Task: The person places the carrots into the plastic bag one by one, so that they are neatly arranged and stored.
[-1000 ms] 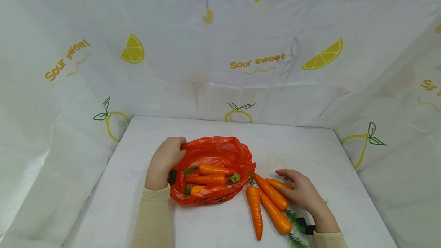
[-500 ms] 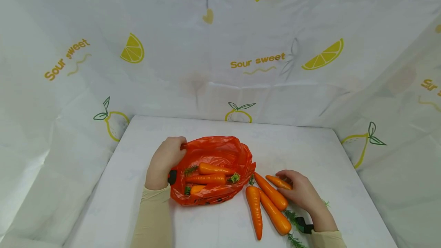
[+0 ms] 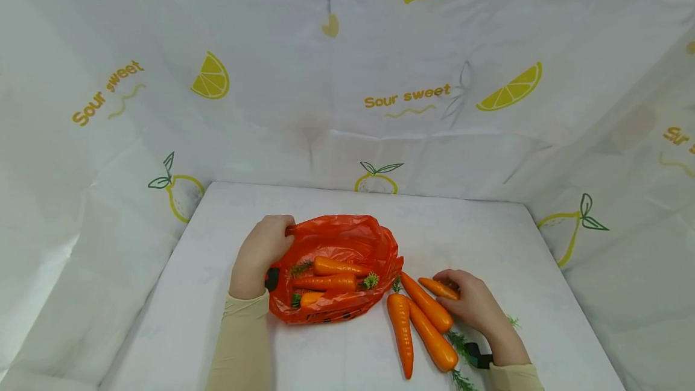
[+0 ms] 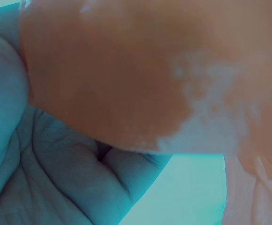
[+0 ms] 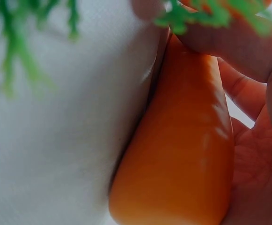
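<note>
Free room on the white tabletop (image 3: 467, 228) is seen beyond the red bag (image 3: 347, 234), as far as the back edge beside the lemon-print cloth (image 3: 271, 89), and on the bag's near side. The bag's left rim is held in the curled fingers of the left hand (image 3: 266, 240). Just right of the bag, room is taken up by three loose carrots (image 3: 400, 330). Farther right of it, a fourth carrot (image 3: 434, 286) is gripped between thumb and fingers by the right hand (image 3: 471, 297); whether it is lifted cannot be told. Within the bag, three bagged carrots (image 3: 326, 283) are visible, the nearest largely hidden by the front wall. The fourth carrot's thick end is covered in the head view. Green leaves (image 5: 14, 42) are cut off in the right wrist view; in the left, the bag is blurred.
</note>
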{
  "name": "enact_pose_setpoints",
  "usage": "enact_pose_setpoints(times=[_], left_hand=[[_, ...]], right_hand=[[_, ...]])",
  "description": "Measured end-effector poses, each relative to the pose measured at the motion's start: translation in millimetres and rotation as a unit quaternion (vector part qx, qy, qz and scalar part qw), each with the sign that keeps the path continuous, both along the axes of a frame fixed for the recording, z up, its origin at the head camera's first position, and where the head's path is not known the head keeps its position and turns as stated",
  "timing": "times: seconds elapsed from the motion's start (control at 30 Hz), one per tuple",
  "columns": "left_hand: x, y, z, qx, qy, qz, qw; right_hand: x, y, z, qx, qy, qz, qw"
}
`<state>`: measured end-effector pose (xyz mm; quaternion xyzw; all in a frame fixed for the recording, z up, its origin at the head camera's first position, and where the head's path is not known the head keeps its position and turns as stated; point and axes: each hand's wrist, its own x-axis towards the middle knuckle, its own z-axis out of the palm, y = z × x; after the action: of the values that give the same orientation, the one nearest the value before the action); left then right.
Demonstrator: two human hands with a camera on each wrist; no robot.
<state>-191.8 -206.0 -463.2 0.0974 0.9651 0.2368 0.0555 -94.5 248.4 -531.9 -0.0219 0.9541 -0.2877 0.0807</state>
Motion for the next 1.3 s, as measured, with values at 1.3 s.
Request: enact_pose_setpoints(times=[1.3], left_hand=[[-0.6,0.6,-1.5,-0.002,-0.005,0.001,1.0]], right_hand=[[-6.9,-2.8,43.3,0.016,0.08,0.037,0.996]])
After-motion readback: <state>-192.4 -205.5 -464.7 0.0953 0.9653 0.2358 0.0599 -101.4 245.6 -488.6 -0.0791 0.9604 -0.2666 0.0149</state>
